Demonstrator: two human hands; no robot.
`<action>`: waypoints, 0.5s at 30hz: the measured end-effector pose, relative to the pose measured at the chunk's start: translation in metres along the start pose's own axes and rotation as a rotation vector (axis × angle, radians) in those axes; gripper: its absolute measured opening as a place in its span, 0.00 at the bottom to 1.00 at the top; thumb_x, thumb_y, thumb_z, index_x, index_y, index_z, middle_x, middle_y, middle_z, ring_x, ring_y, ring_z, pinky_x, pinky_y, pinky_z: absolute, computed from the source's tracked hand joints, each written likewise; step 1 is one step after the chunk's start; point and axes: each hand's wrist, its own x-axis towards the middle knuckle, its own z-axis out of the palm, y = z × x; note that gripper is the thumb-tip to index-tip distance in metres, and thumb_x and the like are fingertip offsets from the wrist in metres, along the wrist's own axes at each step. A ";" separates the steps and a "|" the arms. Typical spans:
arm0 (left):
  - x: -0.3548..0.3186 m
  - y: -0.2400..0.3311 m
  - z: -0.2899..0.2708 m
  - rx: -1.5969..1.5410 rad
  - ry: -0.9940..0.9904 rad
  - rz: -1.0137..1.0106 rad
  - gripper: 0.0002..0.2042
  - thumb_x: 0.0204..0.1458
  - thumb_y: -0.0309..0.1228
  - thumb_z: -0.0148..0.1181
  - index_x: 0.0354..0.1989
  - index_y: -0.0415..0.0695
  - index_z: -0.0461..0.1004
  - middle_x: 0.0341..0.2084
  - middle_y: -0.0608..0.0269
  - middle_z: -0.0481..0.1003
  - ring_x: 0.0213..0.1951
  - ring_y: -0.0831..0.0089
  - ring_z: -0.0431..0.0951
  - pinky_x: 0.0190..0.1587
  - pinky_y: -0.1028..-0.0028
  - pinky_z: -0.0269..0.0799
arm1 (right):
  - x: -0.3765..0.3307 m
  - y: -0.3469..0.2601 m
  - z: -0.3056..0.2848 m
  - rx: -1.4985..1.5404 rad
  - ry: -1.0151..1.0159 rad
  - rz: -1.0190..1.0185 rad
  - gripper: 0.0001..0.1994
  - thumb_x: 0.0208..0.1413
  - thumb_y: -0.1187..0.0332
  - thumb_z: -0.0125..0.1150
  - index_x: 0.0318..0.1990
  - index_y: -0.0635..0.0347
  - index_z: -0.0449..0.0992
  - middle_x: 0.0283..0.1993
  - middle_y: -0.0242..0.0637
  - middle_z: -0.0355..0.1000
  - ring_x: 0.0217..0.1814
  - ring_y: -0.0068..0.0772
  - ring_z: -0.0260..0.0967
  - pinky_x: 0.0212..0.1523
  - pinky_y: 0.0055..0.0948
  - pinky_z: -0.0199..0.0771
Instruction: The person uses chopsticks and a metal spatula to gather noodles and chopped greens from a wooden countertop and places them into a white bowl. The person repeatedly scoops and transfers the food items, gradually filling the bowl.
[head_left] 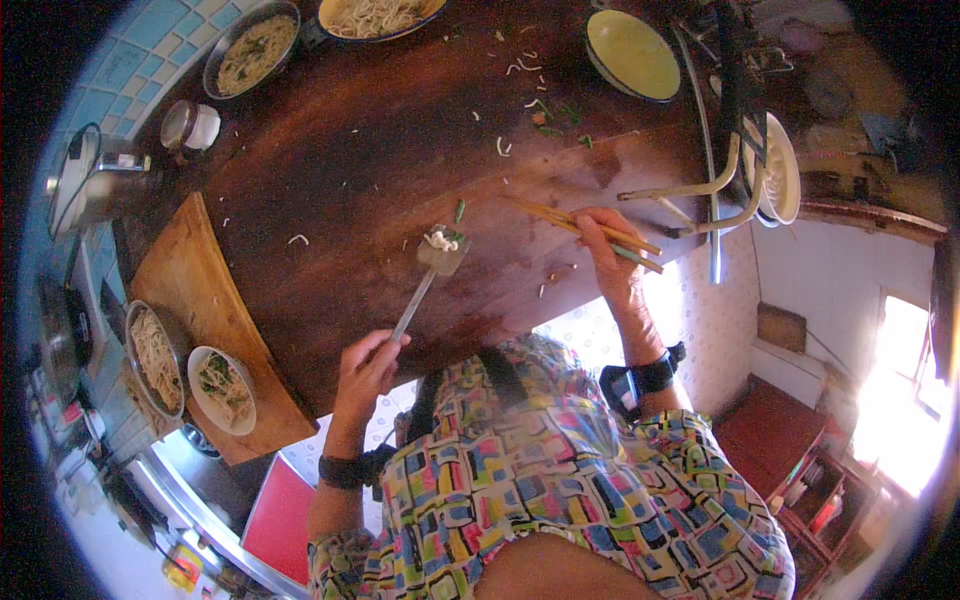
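Left hand clamps metal spatula; right hand, three o'clock, pinches wooden chopsticks. Keep blade flat on dark wooden counter.

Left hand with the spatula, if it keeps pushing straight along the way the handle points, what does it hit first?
Probably the green scrap just beyond the spatula in the left hand; beyond it, scattered noodle bits. Depth is uncertain.

Person seen from above: short-sleeved shirt printed with a patchwork of yellow, pink, green and blue blocks outlined in black. Black wristband on left wrist; a similar black band (bulkier, with a strap) on right wrist.
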 end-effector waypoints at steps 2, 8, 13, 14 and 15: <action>0.005 -0.001 0.007 0.012 0.032 -0.011 0.09 0.54 0.34 0.52 0.37 0.42 0.74 0.13 0.78 0.60 0.13 0.89 0.55 0.14 0.85 0.47 | -0.003 -0.002 0.009 0.129 -0.033 0.098 0.09 0.51 0.68 0.58 0.35 0.65 0.75 0.34 0.38 0.72 0.35 0.28 0.70 0.34 0.25 0.71; 0.032 0.000 0.015 -0.049 -0.033 0.001 0.10 0.55 0.33 0.51 0.38 0.42 0.74 0.13 0.78 0.60 0.13 0.89 0.55 0.14 0.85 0.46 | -0.005 -0.024 0.023 -0.069 -0.141 -0.174 0.07 0.48 0.69 0.60 0.34 0.62 0.76 0.33 0.38 0.73 0.33 0.29 0.71 0.34 0.27 0.71; 0.040 -0.001 0.018 -0.144 -0.063 0.046 0.10 0.55 0.32 0.51 0.39 0.40 0.73 0.15 0.76 0.61 0.13 0.89 0.56 0.14 0.85 0.49 | -0.014 -0.045 0.010 -0.043 -0.138 -0.083 0.07 0.49 0.70 0.59 0.34 0.62 0.76 0.34 0.40 0.73 0.34 0.32 0.71 0.34 0.28 0.72; 0.041 0.000 0.018 -0.160 -0.068 0.046 0.10 0.55 0.32 0.51 0.39 0.40 0.73 0.15 0.76 0.61 0.13 0.89 0.56 0.14 0.86 0.49 | -0.014 -0.045 0.009 -0.066 -0.093 -0.064 0.07 0.49 0.70 0.59 0.34 0.62 0.76 0.34 0.40 0.73 0.34 0.32 0.71 0.33 0.28 0.72; 0.042 0.001 0.019 -0.141 -0.079 0.057 0.10 0.55 0.32 0.51 0.39 0.40 0.74 0.15 0.76 0.61 0.13 0.89 0.56 0.14 0.86 0.49 | -0.013 -0.043 0.007 -0.080 -0.052 -0.073 0.07 0.49 0.70 0.58 0.34 0.62 0.76 0.34 0.40 0.73 0.33 0.32 0.72 0.33 0.28 0.72</action>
